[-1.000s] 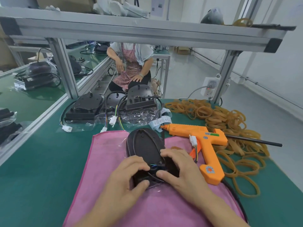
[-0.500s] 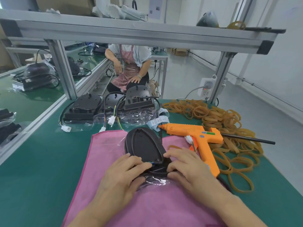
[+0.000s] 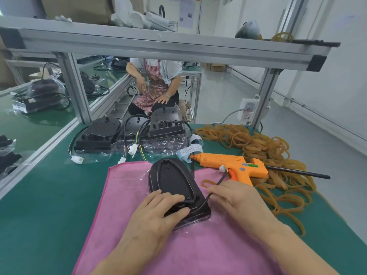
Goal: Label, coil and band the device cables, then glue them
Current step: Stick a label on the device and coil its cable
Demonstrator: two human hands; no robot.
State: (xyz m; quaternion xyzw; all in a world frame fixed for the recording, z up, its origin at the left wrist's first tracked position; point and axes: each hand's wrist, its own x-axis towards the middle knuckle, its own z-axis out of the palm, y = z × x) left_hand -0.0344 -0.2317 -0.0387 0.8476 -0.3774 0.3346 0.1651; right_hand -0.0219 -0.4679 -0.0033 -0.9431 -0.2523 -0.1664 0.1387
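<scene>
While it lies flat on the pink cloth (image 3: 139,231) near the surface's front edge, the smooth black teardrop device (image 3: 174,183) points its narrow end away (slightly left). The left hand (image 3: 156,213) presses its wide end; the right hand (image 3: 236,201) pinches its thin cable (image 3: 216,183). Tan rubber bands (image 3: 274,151) crowd the right edge.

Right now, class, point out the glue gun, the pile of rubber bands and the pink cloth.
glue gun (image 3: 236,162): head view, on its orange barrel.
pile of rubber bands (image 3: 264,147): head view, middle of the heap.
pink cloth (image 3: 127,187): head view, bare left part.
</scene>
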